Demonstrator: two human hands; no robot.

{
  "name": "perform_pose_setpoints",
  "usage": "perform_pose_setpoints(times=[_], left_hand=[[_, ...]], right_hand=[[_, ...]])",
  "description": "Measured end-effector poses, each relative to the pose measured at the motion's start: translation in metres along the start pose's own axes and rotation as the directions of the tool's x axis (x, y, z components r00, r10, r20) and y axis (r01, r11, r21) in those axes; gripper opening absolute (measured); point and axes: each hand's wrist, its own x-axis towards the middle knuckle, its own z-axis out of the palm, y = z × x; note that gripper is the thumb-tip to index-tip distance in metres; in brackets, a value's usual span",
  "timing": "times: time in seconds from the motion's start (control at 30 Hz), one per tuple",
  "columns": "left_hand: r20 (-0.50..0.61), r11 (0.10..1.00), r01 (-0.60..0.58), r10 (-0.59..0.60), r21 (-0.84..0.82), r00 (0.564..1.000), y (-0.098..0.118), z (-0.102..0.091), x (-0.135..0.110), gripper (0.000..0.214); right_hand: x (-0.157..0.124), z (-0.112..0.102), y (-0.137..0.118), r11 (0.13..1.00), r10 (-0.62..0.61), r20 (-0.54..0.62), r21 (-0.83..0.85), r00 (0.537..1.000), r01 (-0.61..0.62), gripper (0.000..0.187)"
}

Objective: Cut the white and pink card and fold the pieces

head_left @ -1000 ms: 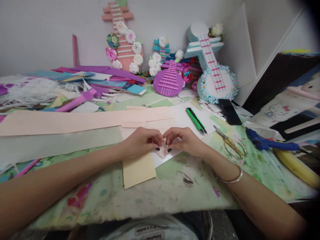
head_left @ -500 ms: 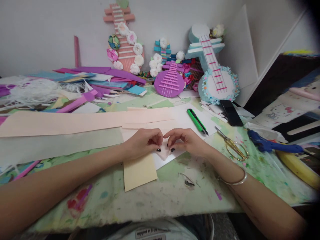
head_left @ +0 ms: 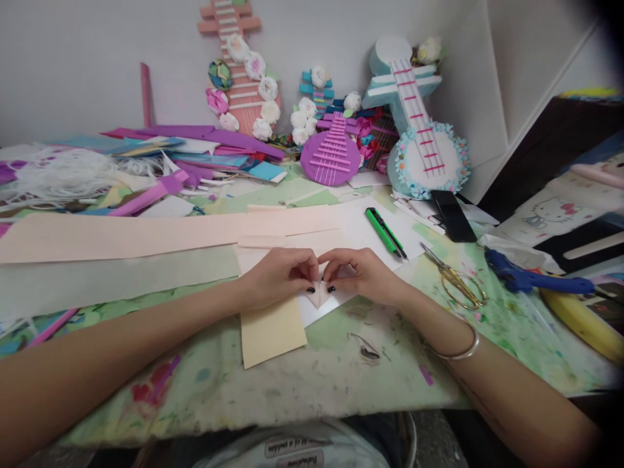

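A small pale pink piece of folded paper (head_left: 318, 296) shows between my hands, its pointed end toward me. My left hand (head_left: 283, 278) pinches its left side with thumb and fingers. On its right side, my right hand (head_left: 363, 278) has thumb and fingertips closed on it. The fingertips of both hands nearly meet, and they hide the paper's upper part. Beneath lie a white sheet (head_left: 358, 224) and a cream-yellow paper (head_left: 273, 331). Long pale pink strips (head_left: 146, 235) reach from the left to just behind my hands.
A green utility knife (head_left: 385, 233), gold-handled scissors (head_left: 455, 279), a blue glue gun (head_left: 536, 276) and a black phone (head_left: 453, 216) lie to the right. Decorated lute-shaped crafts, including a purple one (head_left: 330, 159), stand along the wall. Coloured scraps (head_left: 195, 156) pile up at the back left.
My right fingers and thumb have drawn in slightly toward the left, closing on the folded paper, whose two slanted sides now show a fold between them. The camera view has shifted slightly.
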Motion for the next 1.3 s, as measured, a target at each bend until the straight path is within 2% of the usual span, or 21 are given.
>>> perform_pose_setpoints(times=[0.2, 0.37, 0.57, 0.67, 0.73, 0.83, 0.93, 1.0, 1.17, 1.3], left_hand=[[-0.017, 0.994, -0.029, 0.031, 0.103, 0.999, 0.005, -0.003, 0.001, 0.011], [-0.018, 0.986, -0.048, 0.052, 0.161, 0.999, 0.004, -0.004, 0.002, 0.012], [-0.034, 0.972, -0.117, 0.127, 0.205, 0.991, -0.001, -0.001, 0.001, 0.013], [-0.003, 0.939, -0.205, 0.214, 0.275, 0.977, -0.004, -0.001, 0.0, 0.012], [0.024, 0.902, -0.286, 0.294, 0.323, 0.955, -0.007, 0.0, -0.001, 0.015], [0.025, 0.817, -0.414, 0.442, 0.401, 0.897, -0.011, 0.002, -0.003, 0.024], [0.122, 0.689, -0.523, 0.542, 0.502, 0.831, -0.008, 0.001, -0.006, 0.028], [0.213, 0.614, -0.554, 0.54, 0.562, 0.814, -0.004, -0.001, -0.008, 0.03], [0.357, 0.446, -0.58, 0.488, 0.682, 0.796, 0.006, -0.001, -0.022, 0.031], [0.387, 0.367, -0.561, 0.448, 0.742, 0.806, 0.012, 0.003, -0.036, 0.027]], right_hand=[[-0.001, -0.002, -0.001, 1.0, -0.019, -0.01, -0.004, 1.0, 0.019, 0.031], [0.0, -0.001, -0.003, 1.0, 0.019, -0.009, -0.016, 1.0, -0.019, 0.032], [0.002, 0.003, -0.005, 0.999, 0.039, 0.006, 0.013, 0.999, -0.039, 0.038], [0.002, 0.004, -0.005, 0.999, 0.041, 0.015, 0.017, 0.999, -0.041, 0.037], [0.002, 0.004, -0.004, 0.999, 0.038, 0.03, 0.024, 0.999, -0.038, 0.037], [0.0, 0.004, -0.003, 1.0, 0.007, 0.041, 0.022, 0.999, -0.008, 0.04], [-0.002, 0.002, -0.003, 1.0, -0.025, 0.038, 0.016, 0.999, 0.024, 0.042], [-0.003, 0.002, -0.004, 0.999, -0.034, 0.038, 0.017, 0.999, 0.033, 0.043], [-0.005, 0.0, -0.003, 0.999, -0.021, 0.034, 0.027, 0.999, 0.02, 0.041], [-0.005, 0.001, -0.005, 0.999, -0.019, 0.048, 0.037, 0.999, 0.017, 0.04]])
